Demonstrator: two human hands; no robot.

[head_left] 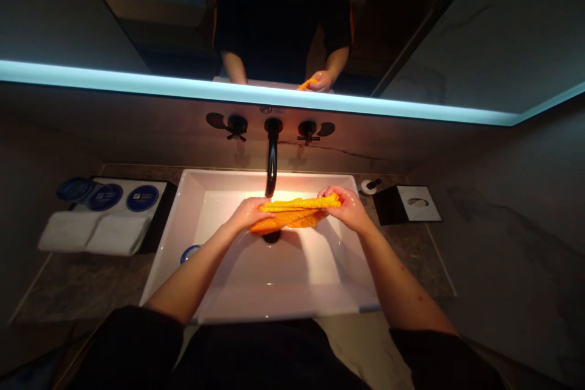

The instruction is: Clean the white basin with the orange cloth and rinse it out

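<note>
both hands clamped on orange cloth over sink; blue labels unreadable.

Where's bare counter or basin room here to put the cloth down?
Free: the basin floor nearer the person, below both hands; the counter strip in front of the folded towels; the counter in front of the black tray. Crowded: under the faucet, where the left hand and right hand grip the orange cloth.
</note>
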